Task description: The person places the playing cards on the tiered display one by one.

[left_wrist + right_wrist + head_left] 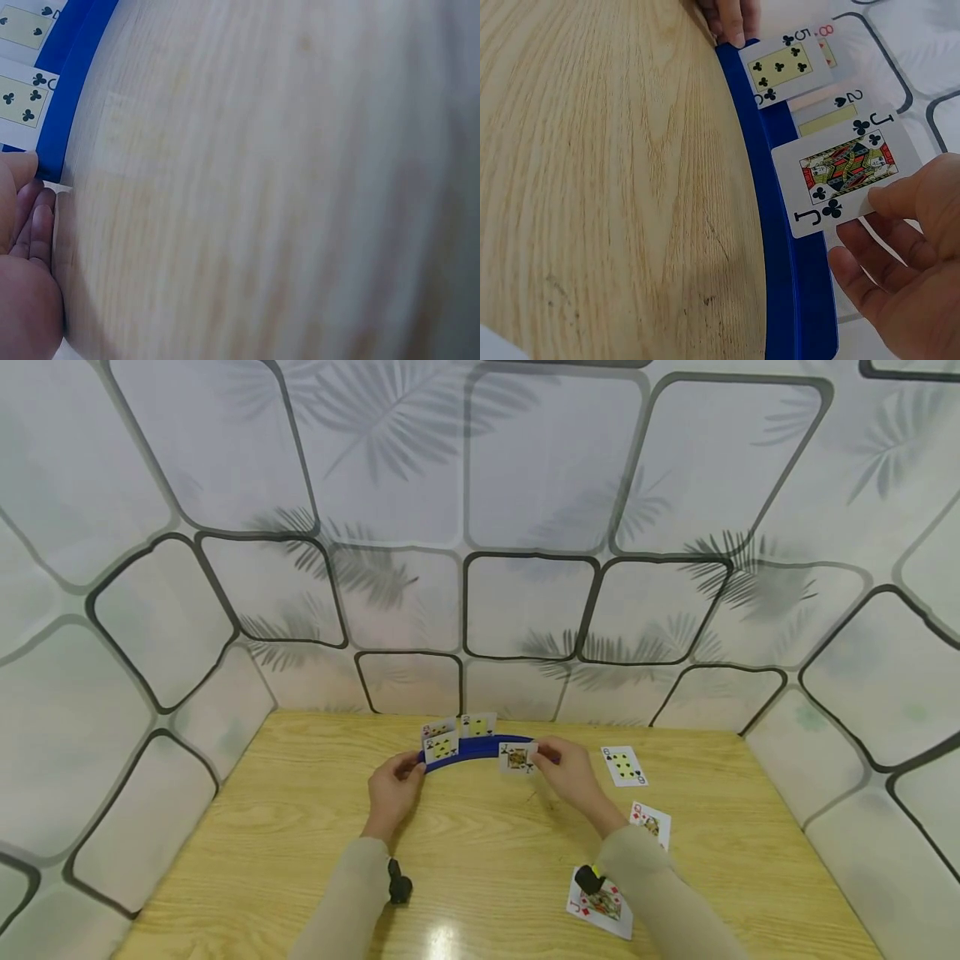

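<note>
A curved blue card holder point(480, 748) stands toward the back of the table. My left hand point(395, 791) grips its left end between thumb and fingers. In the right wrist view my right hand point(911, 262) pinches a jack of clubs point(849, 171) by its edge, thumb on the face. The jack's lower edge overlaps the holder; whether it sits in the slot I cannot tell. Slotted at the left are a five of clubs point(784, 71) in front, a red eight point(831, 56) partly hidden behind it, and a two of spades point(829, 116) beside them.
Face up on the wooden table point(300, 877) at the right lie a black six point(623, 766), a red face card point(651, 820) and a jack of diamonds point(600, 906). My right forearm partly covers the last two. Patterned walls rise behind and on both sides.
</note>
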